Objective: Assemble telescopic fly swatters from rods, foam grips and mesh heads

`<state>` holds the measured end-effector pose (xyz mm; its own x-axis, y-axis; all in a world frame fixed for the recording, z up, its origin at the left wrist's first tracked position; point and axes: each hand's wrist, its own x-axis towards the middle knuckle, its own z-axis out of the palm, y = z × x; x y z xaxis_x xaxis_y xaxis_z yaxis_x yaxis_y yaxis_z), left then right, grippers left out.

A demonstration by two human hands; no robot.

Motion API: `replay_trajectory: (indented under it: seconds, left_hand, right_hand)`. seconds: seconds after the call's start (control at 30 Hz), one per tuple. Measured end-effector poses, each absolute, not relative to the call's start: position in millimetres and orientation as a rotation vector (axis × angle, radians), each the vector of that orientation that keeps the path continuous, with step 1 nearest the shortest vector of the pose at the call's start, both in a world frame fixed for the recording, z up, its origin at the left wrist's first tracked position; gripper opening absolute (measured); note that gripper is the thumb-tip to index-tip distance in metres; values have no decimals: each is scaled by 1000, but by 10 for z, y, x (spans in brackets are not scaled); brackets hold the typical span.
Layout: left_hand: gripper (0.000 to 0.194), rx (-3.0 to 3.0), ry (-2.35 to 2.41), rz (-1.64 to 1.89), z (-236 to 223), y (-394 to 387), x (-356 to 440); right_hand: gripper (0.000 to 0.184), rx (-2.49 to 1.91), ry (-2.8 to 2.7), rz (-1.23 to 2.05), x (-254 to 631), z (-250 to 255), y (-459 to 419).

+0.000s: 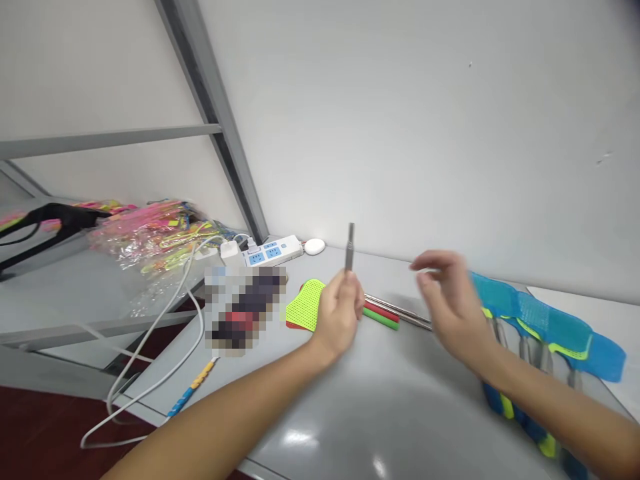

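Observation:
My left hand [340,310] is closed round a slim metal rod [350,247] that stands nearly upright, its stepped top end showing above the fist. Its lower part is hidden in the hand. My right hand [447,300], slightly blurred, is raised with thumb and fingers apart and nothing between them. Behind my left hand lies a yellow-green perforated swatter head [307,303] with a red one partly under it. A red handle [383,311], a green handle [381,318] and thin metal rods [400,310] lie between my hands.
Blue swatter heads [555,320] lie at the right, partly behind my right arm. A white power strip [275,252], a round white object [315,247] and a pixelated item [247,310] are at left. Bagged colourful goods [160,233] fill a shelf; a white cable [200,327] hangs over the edge.

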<state>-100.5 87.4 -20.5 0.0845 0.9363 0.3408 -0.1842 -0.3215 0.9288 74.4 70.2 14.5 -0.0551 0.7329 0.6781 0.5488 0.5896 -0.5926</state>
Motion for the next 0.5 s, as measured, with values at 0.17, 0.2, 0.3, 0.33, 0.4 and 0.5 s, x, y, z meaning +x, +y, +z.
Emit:
replay_trajectory:
  seconds: [0.17, 0.2, 0.3, 0.33, 0.4, 0.5]
  left_hand:
    - [40, 1514, 1004, 1763, -60, 1256, -1274]
    - [38, 1611, 1080, 1781, -46, 1300, -1322]
    - [30, 1890, 1254, 1753, -42, 1373, -1426]
    - [28, 1951, 1273, 1735, -49, 1383, -1446]
    - [23, 2027, 1269, 1697, -64, 1389, -1468]
    - [21, 2130, 1257, 1640, -72, 1384, -1475]
  right_hand:
    - [33, -903, -2559, -46, 255, -294, 774]
    - [39, -850, -2639, -150, 158, -341, 771]
    - [50, -782, -2730, -328, -74, -410, 803]
    - [50, -776, -2743, -365, -125, -420, 826]
    - [46, -732, -2786, -463, -184, -438, 870]
    - [43, -619, -2842, -671, -178, -459, 871]
